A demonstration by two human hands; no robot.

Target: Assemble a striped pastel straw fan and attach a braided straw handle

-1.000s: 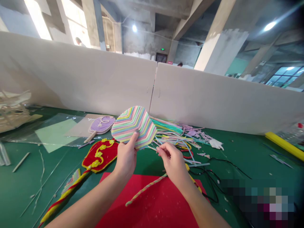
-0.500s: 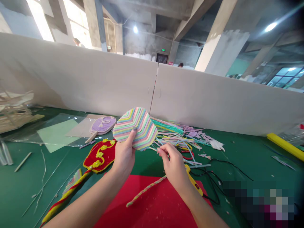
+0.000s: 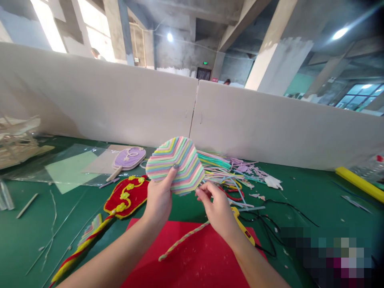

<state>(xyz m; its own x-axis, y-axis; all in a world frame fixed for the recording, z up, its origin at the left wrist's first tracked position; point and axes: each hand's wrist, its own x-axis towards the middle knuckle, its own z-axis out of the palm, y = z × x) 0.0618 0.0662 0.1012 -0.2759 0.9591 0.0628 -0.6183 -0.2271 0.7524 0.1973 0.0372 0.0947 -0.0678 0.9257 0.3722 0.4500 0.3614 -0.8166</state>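
Head view: saw braided stick (image 3: 183, 239) near, toward six o'clock; gripped striped panel (image 3: 183, 161) in nearer left hand (image 3: 160, 196), toward that hand's one o'clock, near-round, lacking clear long axis, with soft-looking chevron ridges; closed right hand (image 3: 216, 206) in pinch by panel's four-o'clock edge, could not tell on what; beyond, noted thin strips (image 3: 220, 161) heaped toward two o'clock.

Concrete pillars (image 3: 279, 64) and a worktable (image 3: 315, 186) strewn with pipe cleaners (image 3: 216, 161) show a craft workshop.
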